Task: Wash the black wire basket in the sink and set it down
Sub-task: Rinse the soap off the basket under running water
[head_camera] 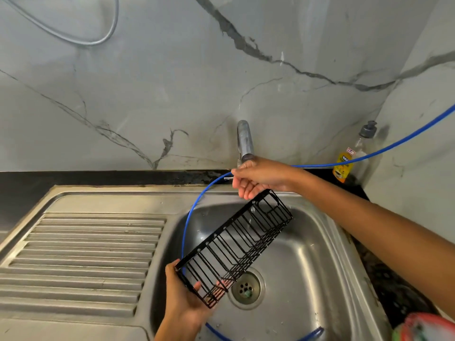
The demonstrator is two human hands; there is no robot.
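A long black wire basket [236, 244] slants over the steel sink bowl [302, 262], its far end raised under the tap. My left hand [187, 299] grips the basket's near end from below, thumb on the frame. My right hand [256, 178] reaches to the tap's small lever at the base of the chrome tap [245, 141], thumb and forefinger pinching it, the other fingers curled above the basket's far end. A thin stream of water falls onto the basket there.
A blue hose [194, 210] runs from the right wall, past the tap, and loops into the sink. The ribbed draining board [81, 262] lies to the left. A dish soap bottle [354, 153] stands in the right corner. The drain [245, 287] sits beneath the basket. A red and green object [426, 328] lies bottom right.
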